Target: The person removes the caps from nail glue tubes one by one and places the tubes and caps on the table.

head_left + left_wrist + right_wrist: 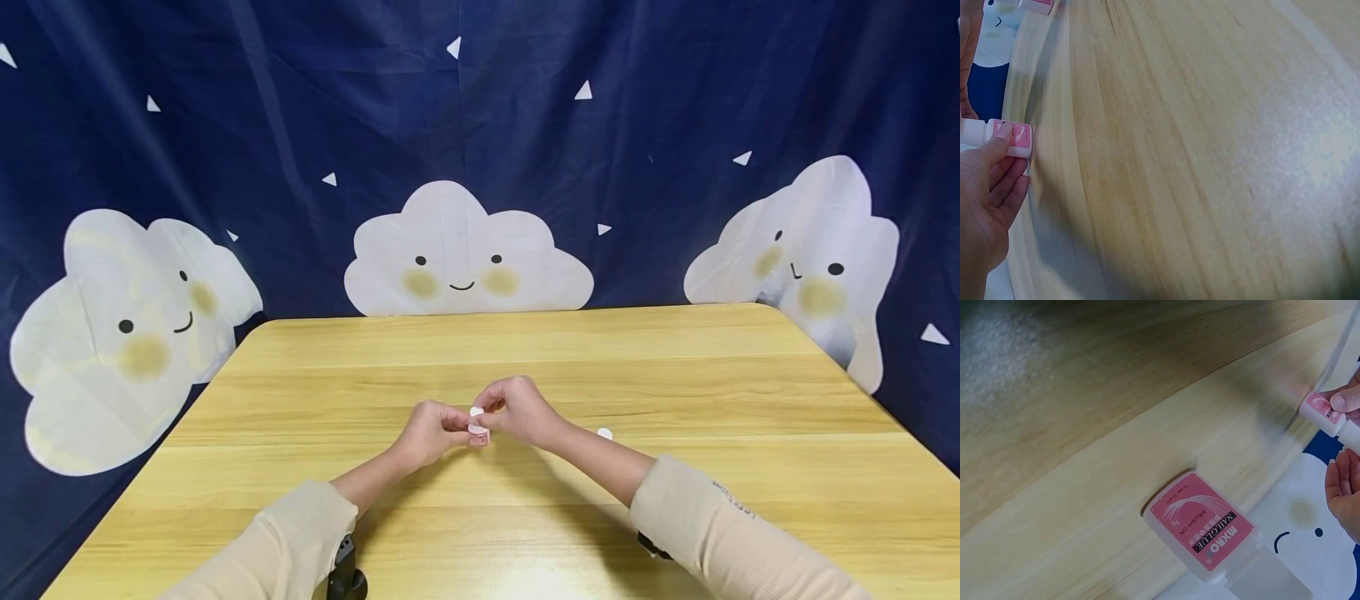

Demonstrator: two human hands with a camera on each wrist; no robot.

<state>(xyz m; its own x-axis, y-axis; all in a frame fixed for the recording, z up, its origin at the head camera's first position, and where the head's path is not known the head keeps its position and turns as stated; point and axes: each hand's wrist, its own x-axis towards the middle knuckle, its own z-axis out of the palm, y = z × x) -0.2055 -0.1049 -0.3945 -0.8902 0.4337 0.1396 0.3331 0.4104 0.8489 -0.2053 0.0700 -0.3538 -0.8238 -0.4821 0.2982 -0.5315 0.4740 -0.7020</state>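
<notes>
A small bottle of nail glue, pink-labelled with a white cap, stands upright between the two hands near the middle of the table. My left hand grips its body, thumb on the label and fingers behind. At the top, the right hand pinches the white cap between thumb and fingers. A second bottle of the same nail glue stands upright on the table to the right, apart from both hands. In the head view the right forearm hides its body, leaving only its white cap visible.
The wooden table extends on all sides of the hands. Behind it hangs a dark blue curtain printed with white clouds and triangles. A black device is strapped at the left wrist, below the beige cuff.
</notes>
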